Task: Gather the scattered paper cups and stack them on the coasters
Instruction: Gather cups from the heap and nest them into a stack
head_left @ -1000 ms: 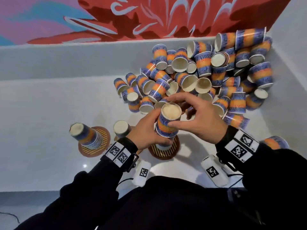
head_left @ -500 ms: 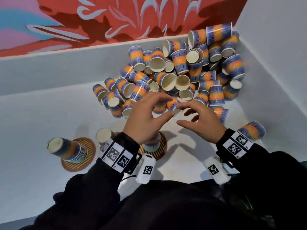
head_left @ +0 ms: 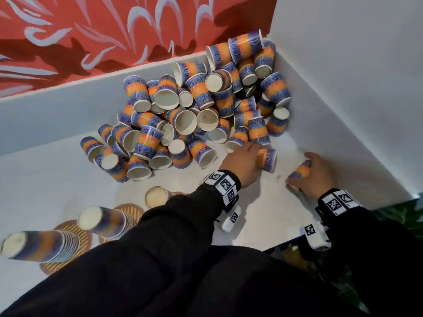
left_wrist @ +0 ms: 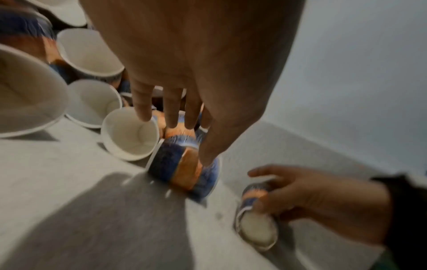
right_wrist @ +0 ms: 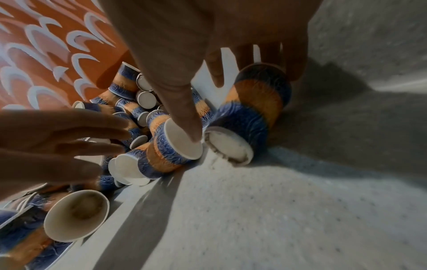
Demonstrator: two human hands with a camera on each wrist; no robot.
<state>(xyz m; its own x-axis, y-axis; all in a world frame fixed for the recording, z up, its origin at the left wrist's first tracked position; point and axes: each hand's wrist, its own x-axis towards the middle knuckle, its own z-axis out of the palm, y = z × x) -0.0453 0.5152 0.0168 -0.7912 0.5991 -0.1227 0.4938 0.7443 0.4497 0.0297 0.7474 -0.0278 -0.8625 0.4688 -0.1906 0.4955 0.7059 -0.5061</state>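
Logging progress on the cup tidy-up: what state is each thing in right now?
loose cups, jumbled in the corner.
left hand, open, fingers touching the tipped cup.
tipped cup, on its side at their edge.
right hand, gripping the separate cup.
separate cup, on its side, apart from them.
cup stacks, nested upside down on coasters.

A red mural [head_left: 114, 30] with pale swirls rises behind the white ledge [head_left: 57, 106], beside a plain white wall [head_left: 354, 65].

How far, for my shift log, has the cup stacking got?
Done: three stacks stand on coasters. In hand: the right hand grips a lying cup; the left hand touches another cup. Left: the big pile in the corner.
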